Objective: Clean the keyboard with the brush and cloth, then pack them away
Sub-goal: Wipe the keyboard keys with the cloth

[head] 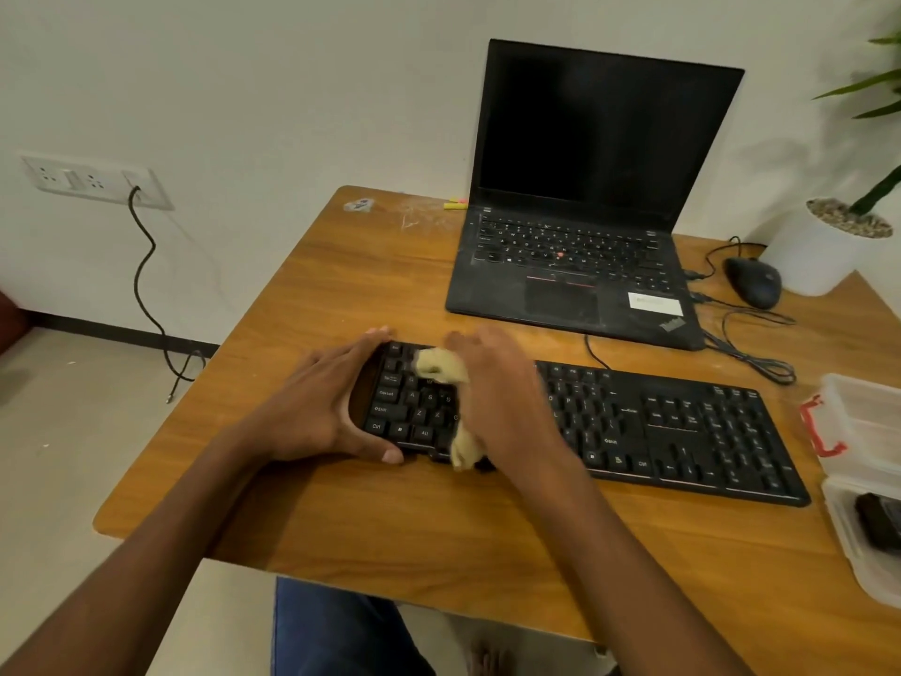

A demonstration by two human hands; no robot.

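Observation:
A black keyboard lies across the wooden table. My left hand grips its left end, fingers over the far edge and thumb on the near edge. My right hand holds a beige cloth down on the keys left of the keyboard's middle; cloth sticks out at the hand's far side and near the front edge. A dark object, perhaps the brush, lies in a clear plastic box at the right edge.
An open black laptop stands behind the keyboard, with a mouse and cables to its right. A white plant pot sits at the far right. The box's lid with a red latch lies beside the keyboard's right end.

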